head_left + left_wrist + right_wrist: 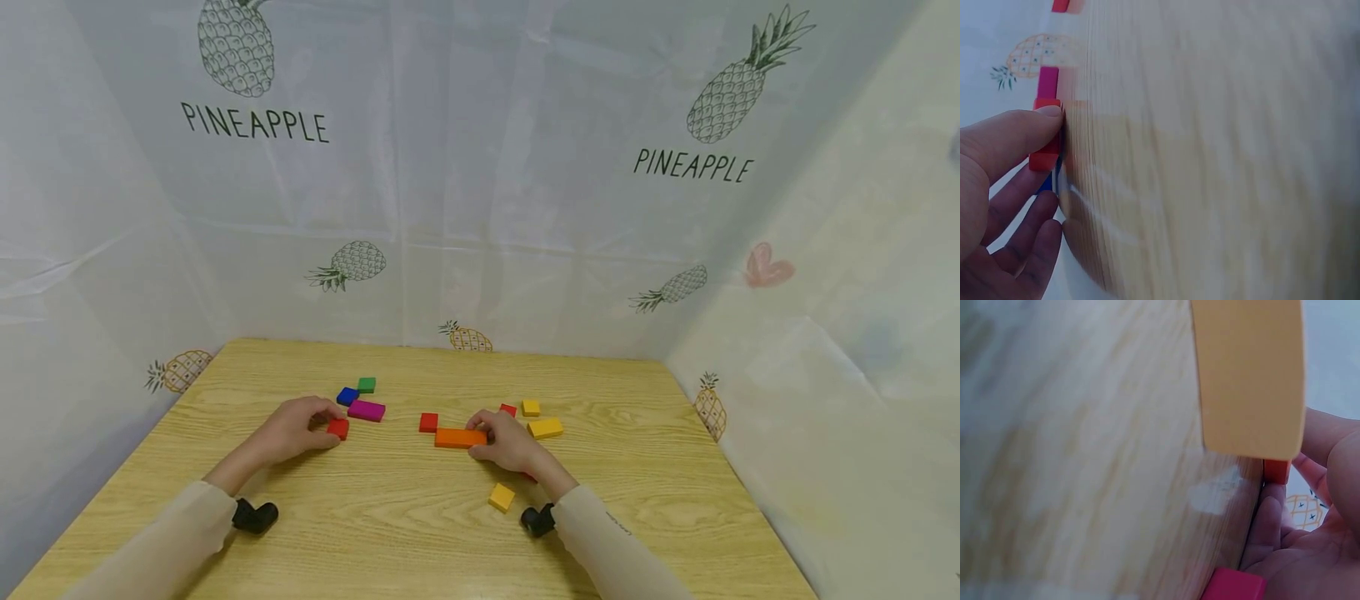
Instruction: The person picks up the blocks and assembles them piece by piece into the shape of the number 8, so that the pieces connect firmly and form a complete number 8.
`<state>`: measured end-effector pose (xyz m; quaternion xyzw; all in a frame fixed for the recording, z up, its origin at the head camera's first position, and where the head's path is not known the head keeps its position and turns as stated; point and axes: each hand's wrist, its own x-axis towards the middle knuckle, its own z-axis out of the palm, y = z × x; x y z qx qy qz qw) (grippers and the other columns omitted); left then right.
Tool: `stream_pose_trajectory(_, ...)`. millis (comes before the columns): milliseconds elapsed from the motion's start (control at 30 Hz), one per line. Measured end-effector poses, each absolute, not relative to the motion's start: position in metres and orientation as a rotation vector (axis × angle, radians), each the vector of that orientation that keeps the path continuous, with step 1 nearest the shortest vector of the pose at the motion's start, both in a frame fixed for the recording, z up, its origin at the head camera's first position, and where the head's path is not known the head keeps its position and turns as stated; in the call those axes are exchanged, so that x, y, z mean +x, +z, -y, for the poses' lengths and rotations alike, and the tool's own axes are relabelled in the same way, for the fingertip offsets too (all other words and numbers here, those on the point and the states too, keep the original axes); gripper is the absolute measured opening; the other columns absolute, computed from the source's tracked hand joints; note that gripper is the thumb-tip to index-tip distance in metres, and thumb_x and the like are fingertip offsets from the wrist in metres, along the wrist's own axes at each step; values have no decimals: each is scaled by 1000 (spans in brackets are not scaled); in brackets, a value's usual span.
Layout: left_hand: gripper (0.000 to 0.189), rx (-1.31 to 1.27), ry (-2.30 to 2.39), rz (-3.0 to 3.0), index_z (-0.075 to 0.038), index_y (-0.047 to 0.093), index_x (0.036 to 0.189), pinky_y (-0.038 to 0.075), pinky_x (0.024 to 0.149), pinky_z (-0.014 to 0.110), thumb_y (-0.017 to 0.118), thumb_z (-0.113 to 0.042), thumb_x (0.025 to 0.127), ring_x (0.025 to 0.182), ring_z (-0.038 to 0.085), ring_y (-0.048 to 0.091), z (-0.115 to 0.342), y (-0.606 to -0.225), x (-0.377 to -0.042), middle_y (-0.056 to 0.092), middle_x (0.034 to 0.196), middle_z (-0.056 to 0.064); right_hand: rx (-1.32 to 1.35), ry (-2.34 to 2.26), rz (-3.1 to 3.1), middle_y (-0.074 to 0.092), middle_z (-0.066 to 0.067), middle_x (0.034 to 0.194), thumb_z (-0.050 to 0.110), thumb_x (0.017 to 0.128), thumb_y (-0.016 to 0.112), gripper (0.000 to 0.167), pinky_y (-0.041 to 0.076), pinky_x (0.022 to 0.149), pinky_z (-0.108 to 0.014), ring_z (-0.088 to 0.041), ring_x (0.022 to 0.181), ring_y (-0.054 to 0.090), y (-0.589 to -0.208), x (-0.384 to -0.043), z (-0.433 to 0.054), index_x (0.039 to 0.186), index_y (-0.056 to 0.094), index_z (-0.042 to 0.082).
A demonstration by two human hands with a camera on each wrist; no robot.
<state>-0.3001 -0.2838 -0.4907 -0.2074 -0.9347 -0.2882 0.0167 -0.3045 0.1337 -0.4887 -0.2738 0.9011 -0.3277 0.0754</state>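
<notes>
My left hand [292, 429] pinches a small red block [338, 429] at the left of the table. In the left wrist view the thumb lies on this red block [1045, 140]. Just beyond it are a magenta block [367, 411], a blue block [347, 396] and a green block [367, 385]. My right hand [512, 446] grips the right end of a long orange block [459, 438], thumb on the near side and fingers on the far side. Another red block [429, 422] sits by the orange block's left end. The right wrist view shows only part of the orange block [1277, 470].
Beyond the right hand lie a red block [507, 410], a small yellow block [531, 408] and a longer yellow one [546, 428]. A yellow block [502, 497] lies nearer. Another red block [529, 477] is mostly hidden under the right wrist. Pineapple-print cloth [465, 167] surrounds the wooden table [375, 533].
</notes>
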Motion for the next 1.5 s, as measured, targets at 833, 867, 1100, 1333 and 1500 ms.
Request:
stream_pose_trajectory(833,29,-639,-973,2876,-19,77,110,56,87,40,91,-24,86,97,15,64,227,-488,-279,72,110,-3,-786,-995,-2686,65,-11,121,14,98,78,24,50,88,-38,-19,97,58,-490,-305,-132,120,67,12)
stream_pose_trajectory(867,28,-639,-976,2875,-19,77,110,56,87,39,91,-24,85,97,15,64,225,-488,-278,72,110,-4,-790,-995,-2688,65,-11,122,14,98,78,25,50,88,-38,-19,97,58,-490,-305,-132,120,67,11)
stream_pose_trajectory(1100,27,-662,-1008,2878,-20,77,107,54,85,36,92,-23,85,94,13,60,209,-489,-275,71,106,-7,-803,-997,-2690,66,-13,123,14,97,79,25,50,88,-39,-20,97,58,-490,-306,-133,120,67,10)
stream_pose_trajectory(1333,27,-650,-1057,2877,-18,77,107,53,85,34,91,-21,85,92,12,59,189,-487,-271,70,104,-7,-774,-1008,-2674,65,-13,123,14,98,78,25,50,89,-40,-18,94,56,-489,-307,-134,121,67,11)
stream_pose_trajectory(1500,25,-667,-1069,2880,-18,76,106,53,85,36,90,-19,85,91,13,59,174,-485,-268,70,101,-6,-787,-1007,-2673,65,-14,123,13,98,78,26,51,89,-41,-20,96,58,-488,-306,-134,121,67,10)
